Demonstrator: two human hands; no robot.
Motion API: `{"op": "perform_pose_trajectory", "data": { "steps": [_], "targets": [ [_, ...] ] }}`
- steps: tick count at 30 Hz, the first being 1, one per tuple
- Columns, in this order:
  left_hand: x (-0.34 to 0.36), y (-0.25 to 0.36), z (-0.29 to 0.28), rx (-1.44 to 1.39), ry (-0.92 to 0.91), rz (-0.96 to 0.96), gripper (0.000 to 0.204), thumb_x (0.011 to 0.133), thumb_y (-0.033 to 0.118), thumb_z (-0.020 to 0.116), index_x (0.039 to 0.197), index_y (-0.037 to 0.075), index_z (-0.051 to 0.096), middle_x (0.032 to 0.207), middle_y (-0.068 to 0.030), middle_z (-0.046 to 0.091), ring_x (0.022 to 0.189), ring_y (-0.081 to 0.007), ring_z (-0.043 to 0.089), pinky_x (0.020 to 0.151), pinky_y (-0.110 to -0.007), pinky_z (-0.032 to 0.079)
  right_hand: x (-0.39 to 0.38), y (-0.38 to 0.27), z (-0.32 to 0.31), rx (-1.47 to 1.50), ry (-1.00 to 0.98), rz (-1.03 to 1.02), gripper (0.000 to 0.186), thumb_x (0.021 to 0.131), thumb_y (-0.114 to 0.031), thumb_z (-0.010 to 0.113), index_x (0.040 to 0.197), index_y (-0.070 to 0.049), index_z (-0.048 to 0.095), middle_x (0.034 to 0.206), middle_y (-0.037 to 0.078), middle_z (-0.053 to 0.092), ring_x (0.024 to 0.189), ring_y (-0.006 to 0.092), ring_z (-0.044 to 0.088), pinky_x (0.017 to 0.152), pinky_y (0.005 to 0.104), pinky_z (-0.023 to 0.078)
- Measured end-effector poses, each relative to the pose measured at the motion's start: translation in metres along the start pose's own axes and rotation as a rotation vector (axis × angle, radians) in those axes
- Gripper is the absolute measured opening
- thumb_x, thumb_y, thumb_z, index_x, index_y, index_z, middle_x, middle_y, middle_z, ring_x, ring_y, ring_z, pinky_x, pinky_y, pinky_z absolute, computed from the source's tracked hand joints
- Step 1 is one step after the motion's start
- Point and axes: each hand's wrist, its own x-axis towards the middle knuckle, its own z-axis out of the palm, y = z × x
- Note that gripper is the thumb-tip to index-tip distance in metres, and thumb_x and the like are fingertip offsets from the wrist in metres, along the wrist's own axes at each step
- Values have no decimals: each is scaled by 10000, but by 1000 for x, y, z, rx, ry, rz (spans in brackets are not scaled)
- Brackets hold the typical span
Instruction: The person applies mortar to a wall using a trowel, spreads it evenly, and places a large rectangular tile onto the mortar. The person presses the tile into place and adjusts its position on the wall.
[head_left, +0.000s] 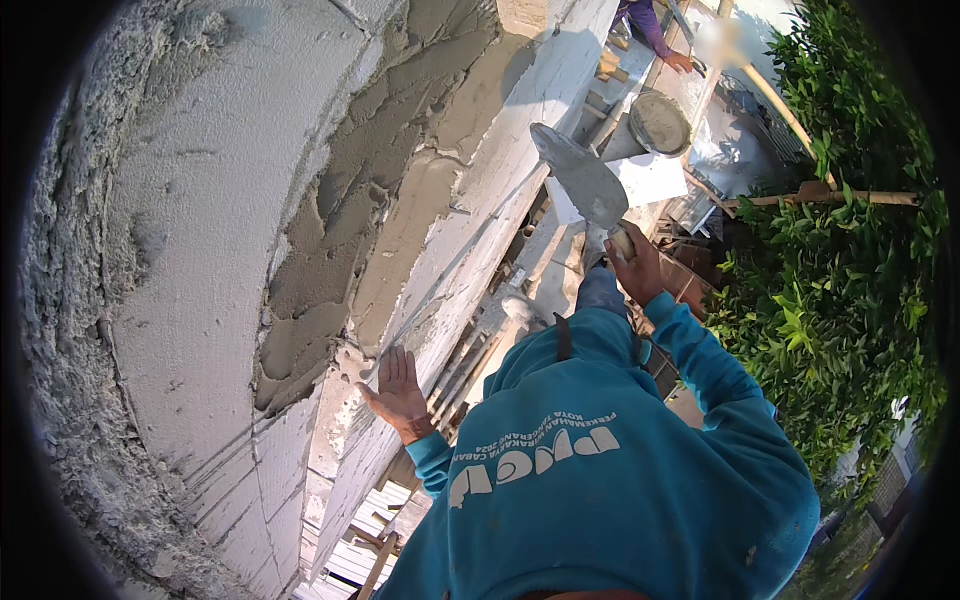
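My right hand (640, 268) is wrapped round the handle of a trowel (585, 180). Its long, rounded blade is coated with grey mortar and points away toward the upper left. At the lower edge of the wall (215, 230), my left hand (399, 395) has its fingers stretched out and holds nothing; whether the palm touches the surface I cannot tell. Just above that hand lies a rough patch of wet mortar (340, 230), darker than the pale plaster around it. Beyond the trowel stands a bucket (660, 122) with grey mortar in it.
Narrow planks and scaffold poles (780, 110) run along beside the wall. A co-worker's hand (680, 63) in a purple sleeve rests at the top. Dense green foliage (830, 300) fills the right side. Boards and rubble lie below, at a lower level.
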Motion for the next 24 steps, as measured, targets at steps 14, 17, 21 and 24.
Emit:
{"op": "perform_pose_trajectory", "data": {
  "steps": [14,17,21,24],
  "targets": [
    [3,23,25,286,538,147,900,922,552,377,1390,-172,117,1465,-310,206,1388,-384,242,1128,-487,317,109,318,-45,-532,-13,715,392,819,-308,642,1137,-105,535,927,216,650,903,410,624,774,506,496],
    [7,18,22,316,696,220,902,907,579,386,1356,-179,190,1446,-305,254,1340,-413,321,1083,-509,377,159,370,-40,-701,-58,730,368,834,-322,602,1130,-111,545,938,201,658,913,373,641,790,499,499],
    [16,26,20,505,750,171,899,890,611,389,1323,-169,282,1353,-316,386,1245,-427,440,1037,-511,429,234,455,-26,-841,-269,851,407,879,-333,527,1224,-117,539,1136,217,630,1081,359,606,915,537,449],
    [18,40,15,262,915,142,898,829,660,505,1237,-137,436,1206,-244,566,1150,-336,548,1008,-479,457,284,486,-10,-809,-281,863,360,866,-295,539,1128,-61,614,1132,206,643,1065,345,625,899,494,481]
  ]
}}
